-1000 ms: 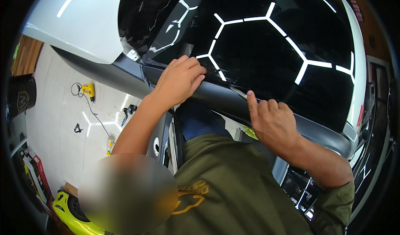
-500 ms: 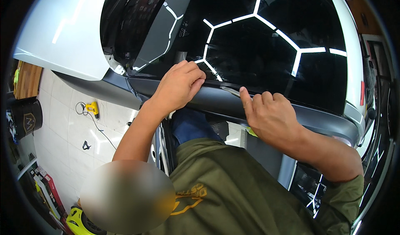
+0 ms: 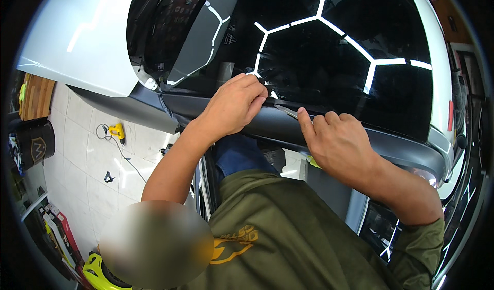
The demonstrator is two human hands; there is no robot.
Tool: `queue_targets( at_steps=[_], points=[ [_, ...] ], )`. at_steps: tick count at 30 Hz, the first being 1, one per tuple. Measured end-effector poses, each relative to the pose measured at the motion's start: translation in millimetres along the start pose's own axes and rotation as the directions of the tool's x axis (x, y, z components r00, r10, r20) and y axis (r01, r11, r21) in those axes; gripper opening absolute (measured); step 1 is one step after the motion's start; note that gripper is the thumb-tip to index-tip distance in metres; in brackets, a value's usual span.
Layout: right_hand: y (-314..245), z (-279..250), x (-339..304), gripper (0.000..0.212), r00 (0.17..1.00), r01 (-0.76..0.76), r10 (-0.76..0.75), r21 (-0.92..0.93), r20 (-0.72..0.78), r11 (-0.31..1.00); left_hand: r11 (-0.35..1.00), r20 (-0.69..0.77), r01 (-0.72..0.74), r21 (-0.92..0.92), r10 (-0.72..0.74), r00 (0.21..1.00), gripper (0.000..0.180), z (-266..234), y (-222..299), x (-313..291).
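A dark rear car window (image 3: 329, 69) reflecting hexagonal ceiling lights fills the twelve o'clock area above a grey trim panel (image 3: 288, 128). The left hand (image 3: 234, 105), fingers curled, presses the glass's lower edge, while the right hand (image 3: 337, 146) at three o'clock pins a thin flat strip (image 3: 286, 110) with its forefinger.

One view only, worn on the head, looking steeply down over the olive-green shirt (image 3: 288, 233) and both forearms. Faces a dark car window (image 3: 329, 64) and its grey lower trim (image 3: 278, 128), close up. Tiled floor (image 3: 103, 151) well below, at the left. Strong fisheye bending toward the black rim; perhaps tilted slightly leftward, hard to judge.
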State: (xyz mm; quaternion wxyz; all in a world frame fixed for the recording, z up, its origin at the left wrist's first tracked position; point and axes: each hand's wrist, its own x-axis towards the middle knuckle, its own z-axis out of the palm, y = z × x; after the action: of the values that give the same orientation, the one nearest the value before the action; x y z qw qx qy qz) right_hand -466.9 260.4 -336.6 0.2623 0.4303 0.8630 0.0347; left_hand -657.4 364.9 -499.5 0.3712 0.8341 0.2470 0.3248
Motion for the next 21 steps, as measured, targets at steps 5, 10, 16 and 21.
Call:
queue_targets(
  at_steps=[5, 10, 16, 21],
  points=[
    [2.1, -2.4, 0.7, 0.052, 0.999, 0.004, -0.006, 0.030, 0.053, 1.000, 1.000, -0.007, -0.002, 0.002, 0.002, 1.000, 0.007, 0.7, -0.9, 0.8],
    [2.1, 4.2, 2.7, 0.051, 1.000, 0.010, -0.010, 0.027, 0.028, 1.000, 1.000, -0.033, -0.011, -0.008, 0.010, 0.999, 0.008, 2.7, -2.4, -1.9],
    [1.7, 6.4, 6.4, 0.050, 0.999, 0.032, -0.032, 0.031, 0.008, 0.999, 1.000, -0.036, 0.007, -0.020, -0.008, 0.999, 0.008, 3.9, -3.5, -4.9],
    [-5.4, 5.9, 7.9, 0.047, 0.996, -0.084, 0.084, 0.111, 0.002, 0.990, 1.000, 0.011, 0.009, -0.001, -0.009, 1.000, 0.007, 2.9, 1.6, 0.6]
  ],
)
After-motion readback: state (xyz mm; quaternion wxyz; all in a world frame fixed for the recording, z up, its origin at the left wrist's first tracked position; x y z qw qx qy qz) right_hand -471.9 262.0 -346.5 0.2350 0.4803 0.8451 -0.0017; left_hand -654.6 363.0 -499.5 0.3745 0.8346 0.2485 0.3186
